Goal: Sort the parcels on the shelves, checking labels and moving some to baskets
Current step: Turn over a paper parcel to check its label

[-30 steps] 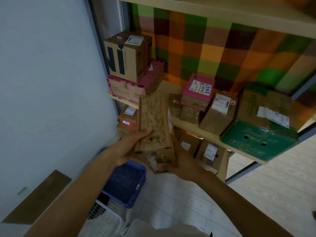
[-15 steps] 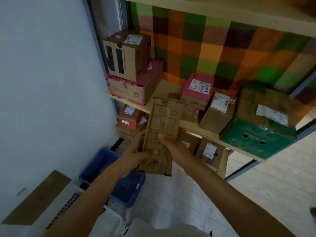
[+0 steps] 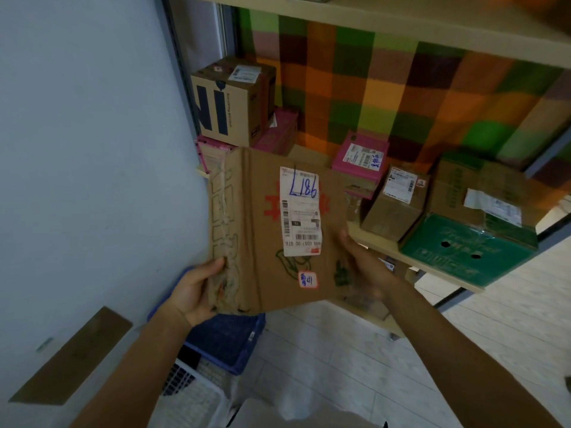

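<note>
I hold a brown cardboard parcel [image 3: 262, 242] in front of the shelf, its broad face turned toward me. A white shipping label [image 3: 300, 211] with blue handwriting sits on that face, and a small sticker lies below it. My left hand [image 3: 194, 288] grips the parcel's lower left edge, thumb on the front. My right hand [image 3: 364, 264] holds its right side, fingers behind the cardboard. A blue basket [image 3: 228, 344] stands on the floor under the parcel, with a white basket [image 3: 191, 393] nearer me.
The wooden shelf [image 3: 383, 245] carries a printed carton [image 3: 234, 100] on a pink box, a small pink parcel [image 3: 360, 159], a brown box [image 3: 395, 205] and a green-fronted box [image 3: 472, 248]. More parcels sit on the shelf below. A wall runs along the left.
I have turned the parcel from its narrow side to its broad labelled face and raised it. Both hands shifted out to its left and right edges.
</note>
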The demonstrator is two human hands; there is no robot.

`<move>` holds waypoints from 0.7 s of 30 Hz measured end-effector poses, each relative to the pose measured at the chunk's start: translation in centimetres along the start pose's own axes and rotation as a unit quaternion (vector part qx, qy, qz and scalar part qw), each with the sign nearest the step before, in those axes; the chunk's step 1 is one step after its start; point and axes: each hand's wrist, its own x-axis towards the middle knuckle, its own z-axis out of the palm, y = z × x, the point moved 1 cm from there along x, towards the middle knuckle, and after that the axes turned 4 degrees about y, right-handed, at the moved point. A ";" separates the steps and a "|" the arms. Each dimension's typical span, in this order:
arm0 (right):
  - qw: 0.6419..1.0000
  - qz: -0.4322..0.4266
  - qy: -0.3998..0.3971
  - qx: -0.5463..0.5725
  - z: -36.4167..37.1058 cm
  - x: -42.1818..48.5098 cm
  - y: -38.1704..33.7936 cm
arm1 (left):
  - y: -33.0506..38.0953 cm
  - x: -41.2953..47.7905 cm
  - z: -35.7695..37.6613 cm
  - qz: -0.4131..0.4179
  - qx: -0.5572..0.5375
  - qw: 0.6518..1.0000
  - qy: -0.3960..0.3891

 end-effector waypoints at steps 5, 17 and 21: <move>0.997 0.027 0.004 0.078 0.0 -0.5 1.4 | -0.4 0.2 0.2 0.053 0.119 0.982 0.138; 0.990 -0.057 0.127 0.002 1.4 -1.2 2.6 | -2.1 1.8 0.9 0.061 0.356 0.881 0.304; 0.996 -0.050 0.068 -0.034 0.9 -1.3 1.9 | -2.4 1.1 -0.1 0.059 0.311 0.904 0.288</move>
